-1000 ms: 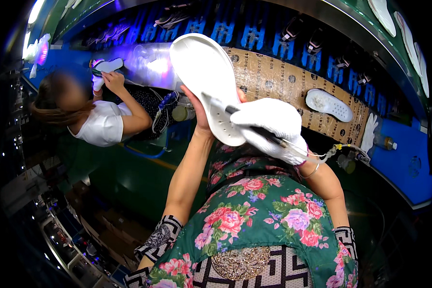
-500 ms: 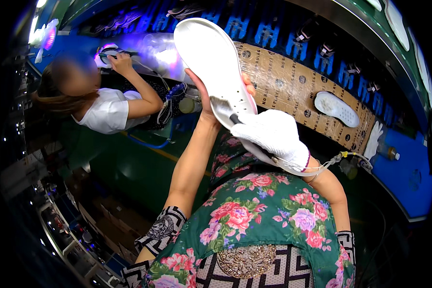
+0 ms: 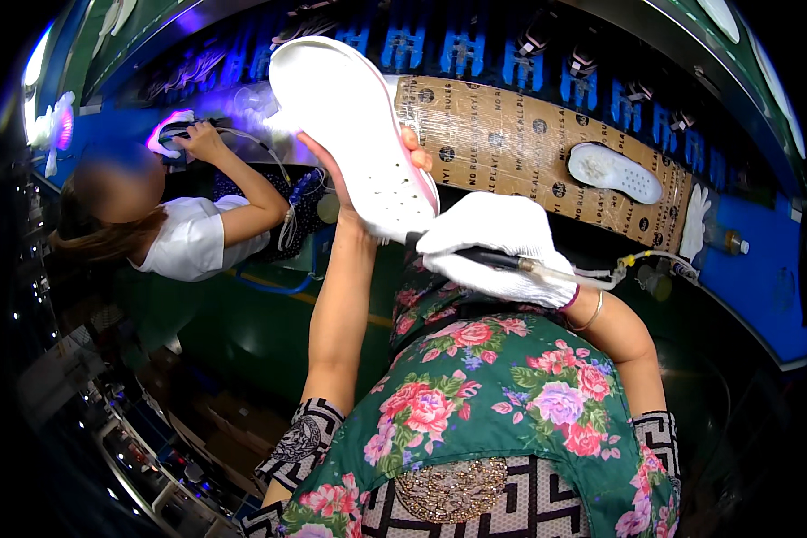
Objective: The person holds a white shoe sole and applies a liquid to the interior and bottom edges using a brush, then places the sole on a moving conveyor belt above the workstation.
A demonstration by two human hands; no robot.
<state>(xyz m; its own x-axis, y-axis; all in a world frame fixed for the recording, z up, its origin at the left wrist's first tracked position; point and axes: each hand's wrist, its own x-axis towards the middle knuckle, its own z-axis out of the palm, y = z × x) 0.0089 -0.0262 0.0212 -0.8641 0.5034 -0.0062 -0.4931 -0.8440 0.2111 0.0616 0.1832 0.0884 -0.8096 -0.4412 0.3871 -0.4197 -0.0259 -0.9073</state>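
Observation:
A white shoe sole (image 3: 345,112) is held up in front of me, its wide hollow side toward me and small holes near its lower end. My bare left hand (image 3: 342,190) grips it from beneath, thumb on the left edge and fingertips curled over the right. My right hand (image 3: 502,235), in a white knitted glove, is closed around the dark handle of a brush (image 3: 486,257) with a clear tube running off its back. The brush head is at the sole's lower end; its bristles are blurred.
Brown cardboard (image 3: 484,134) covers the bench ahead, with another white sole (image 3: 614,173) on it. A white glove (image 3: 694,224) and a bottle (image 3: 728,240) lie at the right. Blue racks (image 3: 462,54) line the back. A co-worker (image 3: 193,220) sits at the left, handling a shoe part.
The sole has shifted left in view along with my left hand. The brush has moved from the sole's inner face down to its lower end, and its handle now shows more.

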